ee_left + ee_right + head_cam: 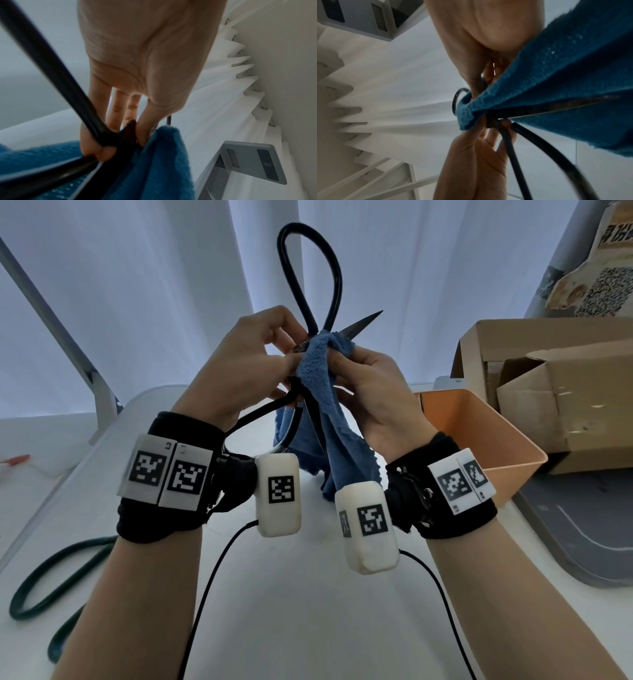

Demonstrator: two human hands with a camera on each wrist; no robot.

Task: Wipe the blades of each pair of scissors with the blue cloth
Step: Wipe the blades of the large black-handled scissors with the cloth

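Note:
I hold a pair of black scissors point(310, 278) with long loop handles up over the table, blades apart. My left hand point(289, 352) pinches them at the pivot point(127, 134). One blade point(364, 322) points up to the right and the other point(313, 422) points down. My right hand point(339, 359) pinches the blue cloth point(337, 440), bunched over the base of the upper blade next to the pivot; the rest hangs down to the table. The right wrist view shows the cloth point(556, 75) draped along a dark blade point(565, 106). A second pair of scissors point(44, 583), with dark green handles, lies at the lower left.
An orange bin point(486, 440) stands on the white table point(308, 611) just right of my right wrist. Behind it is an open cardboard box point(555, 395). A grey tray point(582, 546) lies at the right edge. White curtains hang behind.

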